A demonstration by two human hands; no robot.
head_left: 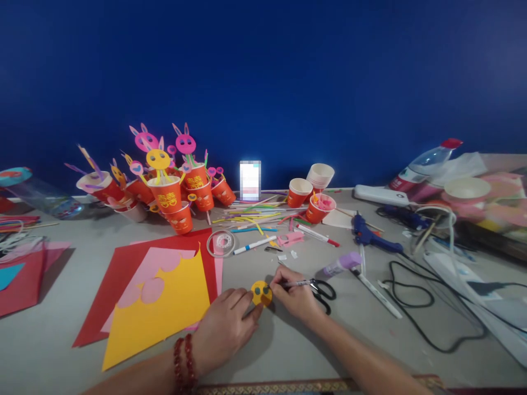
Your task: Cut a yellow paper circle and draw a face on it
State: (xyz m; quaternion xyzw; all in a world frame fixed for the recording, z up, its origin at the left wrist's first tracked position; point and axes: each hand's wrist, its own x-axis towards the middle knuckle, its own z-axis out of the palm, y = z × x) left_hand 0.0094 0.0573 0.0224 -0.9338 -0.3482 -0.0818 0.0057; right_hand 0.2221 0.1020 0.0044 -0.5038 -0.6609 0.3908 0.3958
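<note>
A small yellow paper circle (258, 299) with two dark eye shapes lies on the table in front of me. My left hand (226, 318) steadies its left edge between thumb and fingertips. In my right hand (294, 299) a pen (294, 283) is pinched, its tip at the circle's right-hand eye. Black-handled scissors (327, 289) lie partly hidden behind the right hand. To the left, a cut yellow sheet (164, 304) rests over pink paper (152, 269) and red paper (109, 285).
Red paper cups (167, 195) with rabbit faces stand back left. Drinking straws or sticks (251, 214) lie mid-table, near a tape roll (221, 242). Right are a purple glue stick (342, 263), a blue glue gun (373, 236), a black cable (428, 345) and a plastic bottle (426, 164).
</note>
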